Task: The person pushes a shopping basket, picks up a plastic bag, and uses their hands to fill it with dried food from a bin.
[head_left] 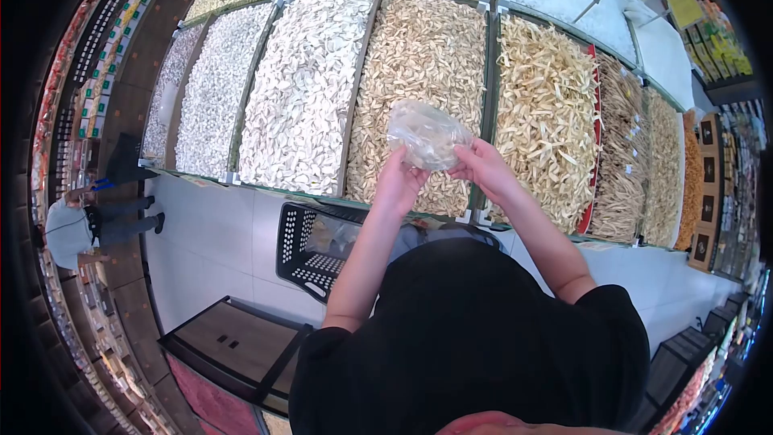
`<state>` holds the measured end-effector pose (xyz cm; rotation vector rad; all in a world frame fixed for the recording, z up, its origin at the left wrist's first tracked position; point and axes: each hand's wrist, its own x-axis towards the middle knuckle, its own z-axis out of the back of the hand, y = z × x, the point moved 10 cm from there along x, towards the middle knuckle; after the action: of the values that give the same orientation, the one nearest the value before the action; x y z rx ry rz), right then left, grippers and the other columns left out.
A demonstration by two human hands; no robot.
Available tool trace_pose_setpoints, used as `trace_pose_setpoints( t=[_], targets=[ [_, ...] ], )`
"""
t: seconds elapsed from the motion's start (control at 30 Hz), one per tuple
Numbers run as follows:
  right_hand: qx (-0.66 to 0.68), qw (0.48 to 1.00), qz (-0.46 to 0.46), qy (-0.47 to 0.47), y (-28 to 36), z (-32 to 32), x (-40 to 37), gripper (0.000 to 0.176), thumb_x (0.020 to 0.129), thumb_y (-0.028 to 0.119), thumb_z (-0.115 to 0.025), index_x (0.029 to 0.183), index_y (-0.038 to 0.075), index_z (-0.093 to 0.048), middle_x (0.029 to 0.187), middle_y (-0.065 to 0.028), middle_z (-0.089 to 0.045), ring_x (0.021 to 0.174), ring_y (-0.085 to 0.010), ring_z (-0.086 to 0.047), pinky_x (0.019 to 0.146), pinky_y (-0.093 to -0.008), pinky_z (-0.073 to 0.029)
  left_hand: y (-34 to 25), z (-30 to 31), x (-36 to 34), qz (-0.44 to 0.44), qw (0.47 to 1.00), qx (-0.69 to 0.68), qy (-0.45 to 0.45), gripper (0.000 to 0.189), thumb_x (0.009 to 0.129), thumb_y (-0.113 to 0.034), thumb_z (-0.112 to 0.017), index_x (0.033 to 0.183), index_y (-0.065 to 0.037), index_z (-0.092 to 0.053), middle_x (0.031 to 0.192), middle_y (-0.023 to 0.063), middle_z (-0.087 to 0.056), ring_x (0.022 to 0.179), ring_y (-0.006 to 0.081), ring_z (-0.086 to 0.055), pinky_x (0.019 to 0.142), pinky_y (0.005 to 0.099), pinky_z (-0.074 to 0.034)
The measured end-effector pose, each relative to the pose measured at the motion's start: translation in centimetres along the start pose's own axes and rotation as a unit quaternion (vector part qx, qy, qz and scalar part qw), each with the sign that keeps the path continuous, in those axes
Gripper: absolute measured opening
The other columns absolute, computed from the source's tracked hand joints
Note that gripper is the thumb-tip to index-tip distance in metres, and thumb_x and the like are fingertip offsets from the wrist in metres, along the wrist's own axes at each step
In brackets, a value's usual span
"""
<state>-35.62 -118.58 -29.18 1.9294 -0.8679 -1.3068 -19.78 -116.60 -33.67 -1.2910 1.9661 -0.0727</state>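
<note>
A clear plastic bag with pale contents, hard to make out, is held up between my two hands. My left hand grips its lower left side, fingers curled against the plastic. On the lower right corner, my right hand pinches the bag between thumb and fingers. Directly beneath lies a bin of tan dried slices, partly covered by the bag and hands. Left of it is a bin of white flat slices; to the right, a bin of long yellowish dried strips.
A black shopping basket stands by my left side, with something in clear plastic inside. Brown root-like sticks fill a bin farther right. A dark-topped stand is behind me on the left. Another person stands at the left shelves.
</note>
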Motion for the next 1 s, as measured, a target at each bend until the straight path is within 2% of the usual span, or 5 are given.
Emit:
trace_pose_setpoints(
  t=[0.13, 0.43, 0.5, 0.8, 1.0],
  targets=[
    [-0.037, 0.999, 0.026, -0.013, 1.5, -0.8, -0.8, 0.030, 0.105, 0.019, -0.057, 0.130, 0.001, -0.056, 0.104, -0.0070, -0.070, 0.085, -0.0134, -0.069, 0.077, -0.0278, -0.059, -0.7, -0.9, -1.3, -0.020, 1.000, -0.004, -0.011, 0.044, 0.108, -0.030, -0.044, 0.144, -0.005, -0.044, 0.136, 0.0079, -0.057, 0.117, 0.0192, -0.059, 0.098, 0.0356, -0.052],
    [-0.047, 0.997, 0.045, -0.029, 0.8, 0.0, -0.1, 0.028, 0.106, 0.014, -0.054, 0.131, 0.000, -0.058, 0.098, -0.0068, -0.070, 0.080, -0.0138, -0.069, 0.072, -0.0279, -0.059, -2.1, -2.7, -2.0, -0.060, 0.995, 0.059, 0.047, 0.044, 0.106, -0.026, -0.048, 0.146, -0.006, -0.042, 0.136, 0.0117, -0.056, 0.118, 0.0230, -0.060, 0.096, 0.0383, -0.054],
    [-0.038, 0.997, 0.049, -0.040, 0.3, 0.7, 1.0, 0.029, 0.107, 0.013, -0.053, 0.132, -0.001, -0.058, 0.098, -0.0072, -0.070, 0.080, -0.0142, -0.069, 0.072, -0.0280, -0.059, -1.4, -1.0, -1.6, -0.040, 0.998, 0.053, 0.007, 0.044, 0.106, -0.025, -0.048, 0.146, -0.007, -0.042, 0.137, 0.0118, -0.055, 0.117, 0.0245, -0.060, 0.097, 0.0390, -0.054],
    [-0.036, 0.988, 0.122, -0.083, 2.0, 0.2, 0.1, 0.032, 0.107, 0.011, -0.051, 0.134, -0.002, -0.057, 0.101, -0.0092, -0.070, 0.080, -0.0140, -0.068, 0.072, -0.0278, -0.058, -2.2, -2.1, -1.6, -0.069, 0.996, 0.045, 0.025, 0.042, 0.106, -0.025, -0.047, 0.144, -0.006, -0.042, 0.136, 0.0120, -0.055, 0.118, 0.0284, -0.060, 0.100, 0.0431, -0.053],
    [-0.088, 0.979, 0.171, -0.071, 3.2, 1.0, 2.2, 0.031, 0.105, 0.009, -0.052, 0.133, -0.002, -0.059, 0.093, -0.0075, -0.071, 0.074, -0.0127, -0.068, 0.065, -0.0267, -0.056, -2.3, -2.4, 0.8, -0.067, 0.996, 0.042, 0.050, 0.040, 0.106, -0.025, -0.048, 0.140, -0.005, -0.043, 0.134, 0.0120, -0.057, 0.117, 0.0290, -0.061, 0.100, 0.0449, -0.052]
  ],
)
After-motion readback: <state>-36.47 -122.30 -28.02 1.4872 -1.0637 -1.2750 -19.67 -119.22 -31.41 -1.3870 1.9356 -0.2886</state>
